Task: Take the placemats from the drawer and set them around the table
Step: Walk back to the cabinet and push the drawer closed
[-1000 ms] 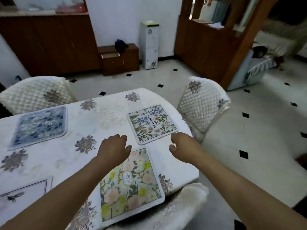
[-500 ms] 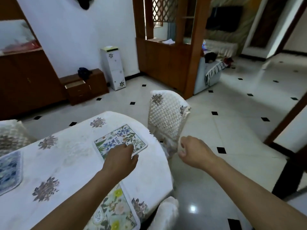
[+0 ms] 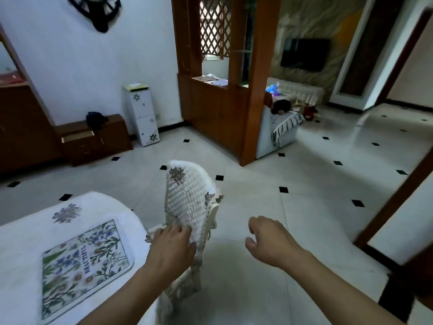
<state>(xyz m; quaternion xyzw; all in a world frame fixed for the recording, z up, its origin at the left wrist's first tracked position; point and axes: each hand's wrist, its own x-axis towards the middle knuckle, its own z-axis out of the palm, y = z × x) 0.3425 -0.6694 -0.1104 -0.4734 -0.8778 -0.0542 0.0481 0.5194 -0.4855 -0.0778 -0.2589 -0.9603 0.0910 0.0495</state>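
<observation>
On the white cloth at the lower left, one placemat (image 3: 86, 266) lies flat near the rounded end of the table (image 3: 21, 240). It is printed with blue and white flowers and green leaves, has a line of lettering down its middle, and its corner sits close to the table's edge. Just beside that edge, the left hand (image 3: 172, 248) hangs with its back to the camera, fingers loosely bent and holding nothing. Its fingertips overlap the lower part of a chair (image 3: 189, 200) covered in white quilting, but I cannot tell whether they actually touch it. The right hand (image 3: 269, 240) is well apart from the mat, out over the pale tiled floor (image 3: 316, 195). It is also empty, with the fingers slackly curled and the thumb turned inward. The chair stands side-on at the table's end, its back tilted. Farther off, against the white wall, a low wooden cabinet (image 3: 112, 137) has its upper drawer (image 3: 78, 136) a little way out, with a dark bundle on top. A narrow white cabinet (image 3: 141, 114) with flower decals stands next to it. To the right, a wooden divider (image 3: 225, 102) with lattice work screens off a room where a television (image 3: 304, 53) hangs on the wall.
</observation>
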